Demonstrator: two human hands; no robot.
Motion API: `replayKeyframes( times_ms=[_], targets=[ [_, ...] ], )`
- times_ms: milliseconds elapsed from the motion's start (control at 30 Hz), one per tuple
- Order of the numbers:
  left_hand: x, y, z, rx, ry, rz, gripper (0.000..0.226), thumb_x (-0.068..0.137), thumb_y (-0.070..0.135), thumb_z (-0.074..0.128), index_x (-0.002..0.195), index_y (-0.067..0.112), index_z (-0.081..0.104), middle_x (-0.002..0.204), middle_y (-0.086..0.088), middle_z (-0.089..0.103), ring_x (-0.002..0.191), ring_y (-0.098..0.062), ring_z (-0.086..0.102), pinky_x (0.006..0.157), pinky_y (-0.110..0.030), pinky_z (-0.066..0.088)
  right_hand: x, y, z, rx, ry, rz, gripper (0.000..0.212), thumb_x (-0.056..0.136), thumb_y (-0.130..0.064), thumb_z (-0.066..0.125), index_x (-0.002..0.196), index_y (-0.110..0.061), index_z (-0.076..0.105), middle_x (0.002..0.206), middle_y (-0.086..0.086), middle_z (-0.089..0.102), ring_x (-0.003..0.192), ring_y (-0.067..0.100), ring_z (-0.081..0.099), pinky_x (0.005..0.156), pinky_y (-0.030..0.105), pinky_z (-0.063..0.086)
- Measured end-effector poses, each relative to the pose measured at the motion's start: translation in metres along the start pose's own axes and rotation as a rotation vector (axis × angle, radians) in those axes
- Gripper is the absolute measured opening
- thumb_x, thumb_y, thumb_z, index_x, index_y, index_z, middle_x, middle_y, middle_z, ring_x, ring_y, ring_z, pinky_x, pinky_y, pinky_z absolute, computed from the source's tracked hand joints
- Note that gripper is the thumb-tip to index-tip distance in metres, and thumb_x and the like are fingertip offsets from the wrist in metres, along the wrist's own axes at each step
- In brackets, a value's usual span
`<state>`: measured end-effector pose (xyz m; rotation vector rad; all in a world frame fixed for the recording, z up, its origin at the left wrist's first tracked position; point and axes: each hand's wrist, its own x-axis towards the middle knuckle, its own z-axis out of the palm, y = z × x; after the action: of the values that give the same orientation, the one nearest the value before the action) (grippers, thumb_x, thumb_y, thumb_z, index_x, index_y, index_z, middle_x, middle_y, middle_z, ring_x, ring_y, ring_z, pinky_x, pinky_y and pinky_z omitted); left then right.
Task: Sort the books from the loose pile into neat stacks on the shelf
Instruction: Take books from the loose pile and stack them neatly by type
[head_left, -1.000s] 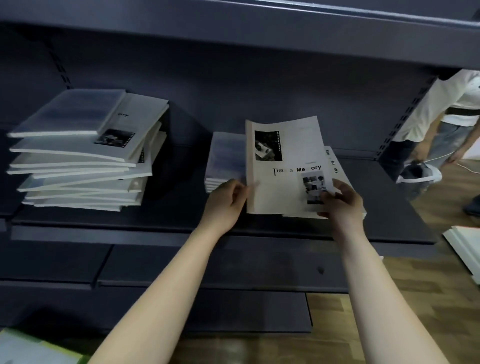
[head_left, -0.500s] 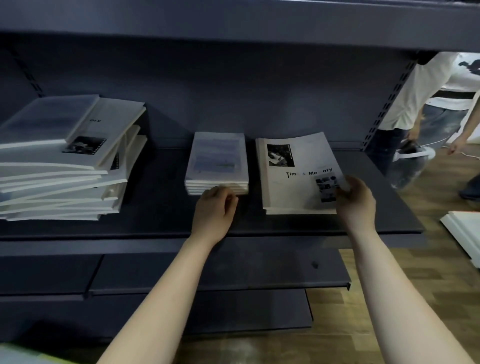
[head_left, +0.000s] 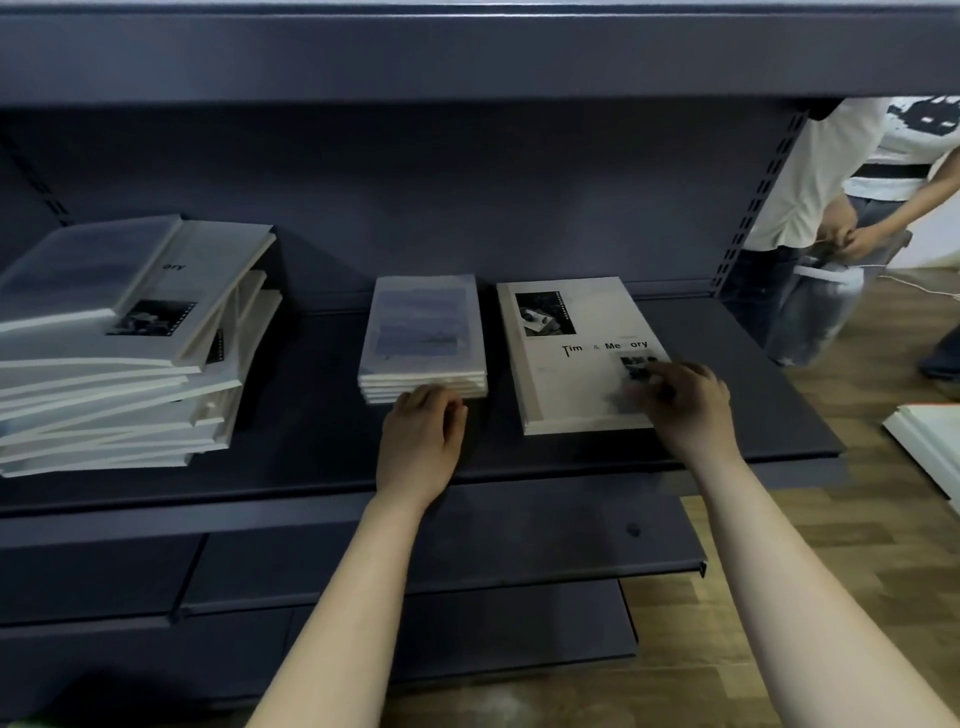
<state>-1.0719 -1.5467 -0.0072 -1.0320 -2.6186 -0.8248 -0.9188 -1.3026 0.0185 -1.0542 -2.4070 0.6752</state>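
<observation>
Currently in hand: I judge this to be the squaring-up of two neat stacks at mid-frame on the shelf (head_left: 311, 467).
Left hand (head_left: 421, 436): fingers loosely bent, tips against the near edge of the small stack (head_left: 423, 338). I see no book gripped.
Right hand (head_left: 685, 405): fingers lie on the top cover of the large-format stack (head_left: 566, 364), at its near right corner. The hand is blurred, so I cannot tell whether it presses or pinches.
Book locations: the two neat stacks sit side by side, apart. The loose pile (head_left: 119, 353) is at the left of the frame, with its books fanned and overhanging.
Remaining work: most of the books appear to be unsorted.
Risk, pile collapse: pulling a lower book from the pile could slide the tilted upper books off the shelf.
Risk, skewed stack: a one-sided push at the corner could rotate the top cover out of line.
Risk, overpush: pressing the small stack's near edge too hard could drive it back unevenly.
Risk, bystander: a person (head_left: 831, 171) stands at the upper right, beside the shelf end.
</observation>
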Motion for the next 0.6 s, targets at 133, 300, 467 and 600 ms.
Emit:
replayKeyframes(
  times_ms=[133,300,467,600],
  targets=[
    [0.000,0.000,0.002,0.006,0.017,-0.017,0.018,0.097,0.028,0.046,0.101,0.017,0.060,0.104,-0.002,0.061,0.096,-0.021,0.053,0.082,-0.033,0.043,-0.012,-0.014,-0.012,-0.008,-0.119,0.038,0.078,0.061,-0.066,0.073,0.129,-0.031,0.057,0.136,0.002,0.046,0.123,0.035,0.039,0.101,0.050,0.038],
    [0.000,0.001,0.002,0.002,0.024,-0.018,0.018,0.097,0.027,0.045,0.099,0.018,0.060,0.101,-0.001,0.061,0.094,-0.020,0.052,0.081,-0.036,0.045,-0.010,-0.013,-0.010,-0.035,-0.150,0.007,0.088,0.060,-0.059,0.079,0.137,-0.034,0.046,0.146,0.004,0.034,0.130,0.034,0.029,0.106,0.049,0.031],
    [-0.001,-0.001,0.003,0.005,0.043,-0.005,0.015,0.096,0.024,0.046,0.096,0.017,0.060,0.097,-0.002,0.061,0.091,-0.021,0.052,0.075,-0.034,0.042,-0.007,-0.018,-0.005,-0.056,-0.122,-0.005,0.087,0.062,-0.055,0.080,0.139,-0.031,0.046,0.145,0.007,0.037,0.129,0.036,0.029,0.104,0.046,0.030],
    [-0.001,-0.001,0.003,-0.001,0.050,-0.006,0.016,0.096,0.023,0.047,0.097,0.015,0.061,0.098,-0.003,0.062,0.092,-0.022,0.052,0.077,-0.034,0.043,-0.008,-0.015,-0.002,-0.024,-0.085,-0.020,0.087,0.060,-0.055,0.081,0.137,-0.027,0.050,0.138,0.008,0.043,0.125,0.035,0.034,0.101,0.042,0.031]
  ],
)
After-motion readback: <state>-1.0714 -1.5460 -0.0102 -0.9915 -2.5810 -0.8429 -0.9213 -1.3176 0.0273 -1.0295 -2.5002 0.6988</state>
